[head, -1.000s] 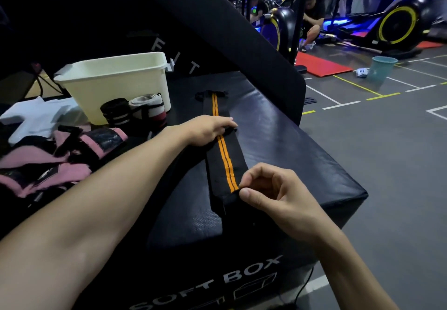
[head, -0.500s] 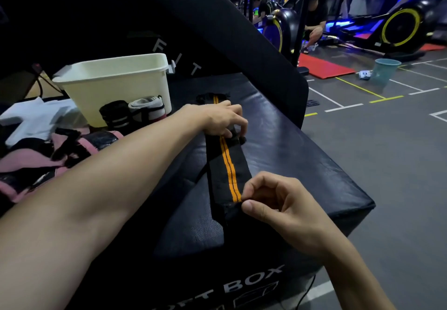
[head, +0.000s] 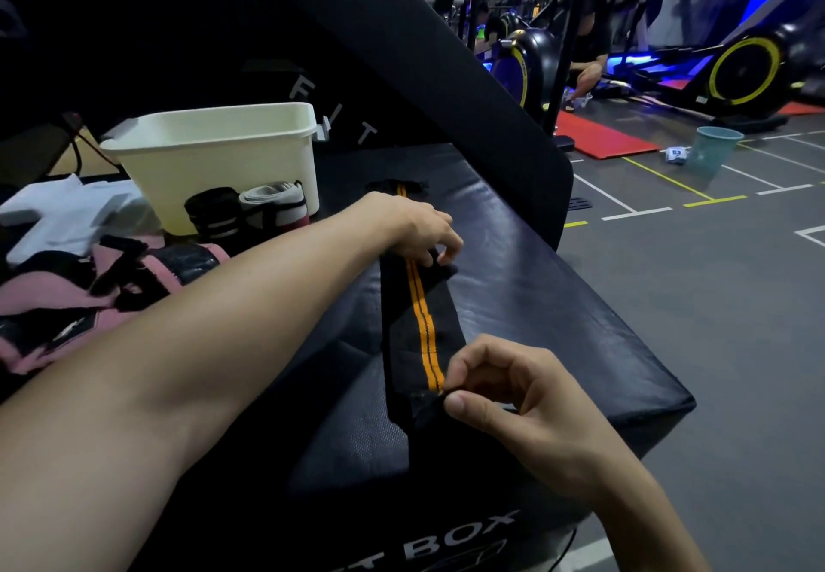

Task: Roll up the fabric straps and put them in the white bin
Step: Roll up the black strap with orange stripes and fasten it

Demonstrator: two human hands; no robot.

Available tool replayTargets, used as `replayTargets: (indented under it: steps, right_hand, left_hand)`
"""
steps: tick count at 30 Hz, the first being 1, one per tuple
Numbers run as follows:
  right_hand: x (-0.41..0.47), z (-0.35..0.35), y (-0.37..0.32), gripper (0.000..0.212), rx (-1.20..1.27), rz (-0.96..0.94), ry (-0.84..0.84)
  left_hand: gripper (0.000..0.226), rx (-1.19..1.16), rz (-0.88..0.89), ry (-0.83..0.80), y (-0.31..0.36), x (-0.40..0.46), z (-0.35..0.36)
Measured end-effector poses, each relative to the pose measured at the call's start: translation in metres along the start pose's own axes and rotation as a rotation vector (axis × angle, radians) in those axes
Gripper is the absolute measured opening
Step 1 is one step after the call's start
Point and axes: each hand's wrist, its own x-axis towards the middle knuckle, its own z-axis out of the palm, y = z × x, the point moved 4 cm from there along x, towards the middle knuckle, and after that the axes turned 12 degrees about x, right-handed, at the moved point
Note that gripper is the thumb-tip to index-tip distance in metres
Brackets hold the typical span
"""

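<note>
A long black fabric strap with an orange centre stripe lies stretched along the top of a black soft box. My left hand grips the strap near its far part, fingers curled over it. My right hand pinches the strap's near end between thumb and forefinger. The white bin stands at the back left of the box. Two rolled straps, one black and one white and red, sit right in front of the bin.
Pink and black wraps and white cloth lie in a pile at the left. A black padded panel leans behind the box. To the right is open gym floor with a teal bucket, a red mat and exercise machines.
My left hand has slid farther along the strap toward its far end and curled over it. My right hand keeps its pinch on the near end.
</note>
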Motion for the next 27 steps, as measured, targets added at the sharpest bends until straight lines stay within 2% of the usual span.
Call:
replayTargets:
  steps: [3,6,8,13,15,18,19,21,27]
  right_hand:
    - [0.001,0.000,-0.002,0.009,-0.023,-0.015,0.008]
    - [0.007,-0.002,0.000,0.011,-0.065,-0.054,0.124]
    - [0.012,-0.005,0.003,0.013,-0.080,-0.071,0.202]
    - [0.009,-0.009,0.005,0.013,-0.086,-0.081,0.231]
    - [0.005,-0.010,0.003,0.013,-0.082,-0.080,0.243]
    - [0.002,-0.008,0.001,0.013,-0.072,-0.088,0.265]
    - [0.001,-0.007,0.001,0.013,-0.077,-0.091,0.273]
    - [0.000,-0.005,0.001,0.012,-0.077,-0.100,0.294]
    - [-0.007,0.006,0.004,0.010,-0.110,-0.126,0.379]
  left_hand:
    - [0.011,0.069,-0.090,-0.011,0.000,-0.003,-0.007]
    - [0.017,0.188,-0.293,0.125,0.000,-0.010,-0.012]
    - [0.019,0.162,-0.386,0.188,0.001,-0.011,-0.007]
    - [0.037,-0.344,-0.466,0.248,-0.002,-0.019,0.018]
    - [0.035,-0.494,-0.442,0.404,0.003,-0.046,0.020]
    - [0.011,-0.823,-0.296,0.781,0.037,-0.112,0.019]
    - [0.007,-0.941,-0.228,0.834,0.053,-0.134,0.023]
    - [0.010,-1.112,-0.139,0.840,0.085,-0.168,0.033]
    - [0.025,-1.126,-0.227,0.901,0.121,-0.192,0.061]
